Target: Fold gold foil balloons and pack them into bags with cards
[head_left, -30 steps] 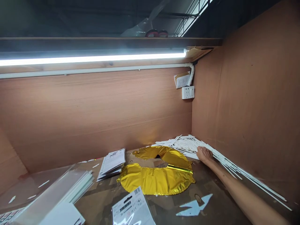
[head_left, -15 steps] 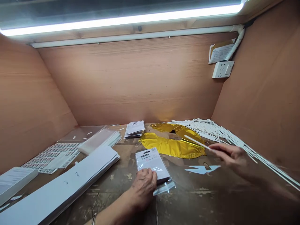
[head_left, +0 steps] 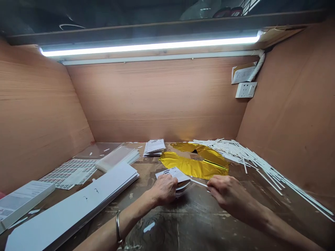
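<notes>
My left hand (head_left: pixel 165 189) is closed on a clear plastic packet with a white printed card (head_left: pixel 176 173) in it, tilted up off the table. The packet's mouth gapes on the right side, towards my other hand. Between the fingers of my right hand (head_left: pixel 222 190) is a thin white stick (head_left: pixel 199 182), which points left. Its far tip is at the packet's open edge; whether it is inside I cannot tell. Just behind both hands lies a flat gold foil balloon (head_left: pixel 193 165).
White sticks (head_left: pixel 243 153) lie heaped along the right wall. A stack of finished-looking packets (head_left: pixel 154 147) stands at the back. On the left are long white cards (head_left: pixel 73 205), clear bags (head_left: pixel 115 158), sticker sheets (head_left: pixel 70 172) and a white box (head_left: pixel 26 198). A small white scrap (head_left: pixel 149 227) lies in front.
My left hand has lifted and tilted the packet, which lay flat. My right hand has brought the stick left to its opening. The pale blue-white cut piece near the balloon is no longer visible there.
</notes>
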The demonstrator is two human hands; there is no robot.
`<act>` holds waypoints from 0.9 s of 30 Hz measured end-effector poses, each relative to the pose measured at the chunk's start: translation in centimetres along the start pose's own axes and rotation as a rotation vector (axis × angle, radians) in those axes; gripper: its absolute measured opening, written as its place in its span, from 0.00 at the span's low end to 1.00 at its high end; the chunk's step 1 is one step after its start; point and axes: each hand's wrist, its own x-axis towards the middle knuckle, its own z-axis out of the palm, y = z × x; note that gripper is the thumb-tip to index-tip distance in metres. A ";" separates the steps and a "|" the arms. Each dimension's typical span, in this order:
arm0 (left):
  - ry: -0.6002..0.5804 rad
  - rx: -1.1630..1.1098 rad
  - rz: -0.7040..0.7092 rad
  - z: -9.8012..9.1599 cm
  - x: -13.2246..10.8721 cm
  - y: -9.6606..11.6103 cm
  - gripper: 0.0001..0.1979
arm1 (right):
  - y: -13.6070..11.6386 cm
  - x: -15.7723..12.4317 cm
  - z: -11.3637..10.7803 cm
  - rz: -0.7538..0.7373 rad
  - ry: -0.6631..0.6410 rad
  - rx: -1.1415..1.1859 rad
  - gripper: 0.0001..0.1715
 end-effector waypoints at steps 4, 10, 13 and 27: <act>0.002 -0.012 0.034 0.4 -0.4 0.3 0.12 | -1.2 0.7 2.2 -0.068 -0.116 -0.354 0.13; -0.031 -0.004 0.060 1.8 -1.0 0.6 0.12 | 0.6 3.1 5.6 0.109 -0.081 0.003 0.04; -0.047 -0.001 0.052 2.9 -1.2 0.6 0.12 | 1.3 3.5 8.0 0.149 -0.089 0.159 0.02; 0.161 -0.127 -0.148 5.9 -0.2 -1.5 0.23 | 2.1 2.0 10.4 -0.071 -0.368 0.463 0.05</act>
